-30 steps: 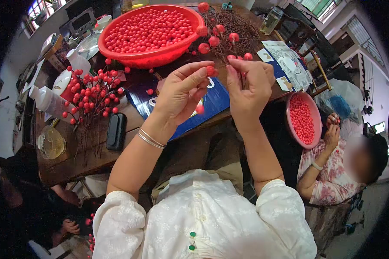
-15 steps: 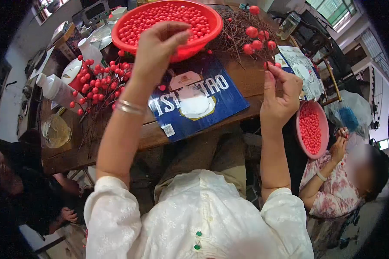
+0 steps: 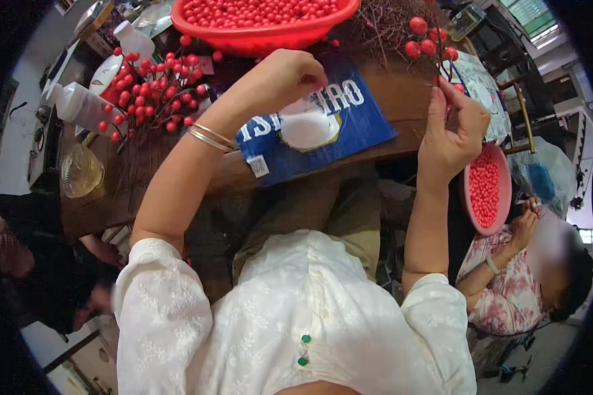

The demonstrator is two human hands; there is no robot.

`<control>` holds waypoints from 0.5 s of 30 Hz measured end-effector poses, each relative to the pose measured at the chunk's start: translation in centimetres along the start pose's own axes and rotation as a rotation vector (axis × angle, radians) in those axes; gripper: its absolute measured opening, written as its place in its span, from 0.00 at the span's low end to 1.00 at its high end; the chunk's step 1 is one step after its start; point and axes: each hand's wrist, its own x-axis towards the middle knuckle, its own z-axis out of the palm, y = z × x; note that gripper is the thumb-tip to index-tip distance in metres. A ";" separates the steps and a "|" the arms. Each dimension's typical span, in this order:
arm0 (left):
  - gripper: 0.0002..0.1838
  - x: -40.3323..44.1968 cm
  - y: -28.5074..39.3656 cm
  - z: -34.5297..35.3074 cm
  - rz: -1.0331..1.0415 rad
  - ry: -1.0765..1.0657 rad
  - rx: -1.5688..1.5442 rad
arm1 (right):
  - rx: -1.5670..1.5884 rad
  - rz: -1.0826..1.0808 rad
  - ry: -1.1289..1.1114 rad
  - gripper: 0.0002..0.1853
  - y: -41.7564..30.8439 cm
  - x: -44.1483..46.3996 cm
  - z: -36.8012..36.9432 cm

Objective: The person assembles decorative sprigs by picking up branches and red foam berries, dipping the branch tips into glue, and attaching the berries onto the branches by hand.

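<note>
Upright in my right hand (image 3: 456,128) is a berry twig (image 3: 439,74), pinched by its stem between thumb and fingertips. Several larger red berries (image 3: 428,47) stand at its top. My left hand (image 3: 284,80), with silver bangles at the wrist, is closed in a pinch above a blue printed board (image 3: 356,128). A bit of red shows at its fingertips, which looks like a small red berry (image 3: 321,81), mostly covered by the fingers. Just beyond that hand stands a red basin (image 3: 263,43) full of loose red berries.
Finished-looking berry branches (image 3: 155,99) lie at the left beside white bottles (image 3: 79,105) and a glass bowl (image 3: 82,171). Bare brown twigs (image 3: 385,29) are heaped at the back. A pink basin of berries (image 3: 505,191) is at the right, near a seated person (image 3: 507,283). Another person sits left.
My left hand has come away from above the red basin, down and rightward over the blue board. My right hand still holds the twig; the whole view has shifted slightly.
</note>
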 end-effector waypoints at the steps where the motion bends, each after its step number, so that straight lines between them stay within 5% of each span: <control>1: 0.09 -0.2 -0.6 0.8 0.000 -0.035 0.131 | -0.009 -0.020 -0.002 0.07 0.1 -0.2 -0.1; 7: 0.07 0.5 -1.9 2.7 0.028 -0.014 0.330 | -0.021 0.008 0.020 0.10 0.5 -0.4 -0.6; 15: 0.04 0.8 -2.1 2.9 -0.114 -0.236 0.491 | -0.022 -0.032 0.012 0.07 0.8 -0.3 -0.9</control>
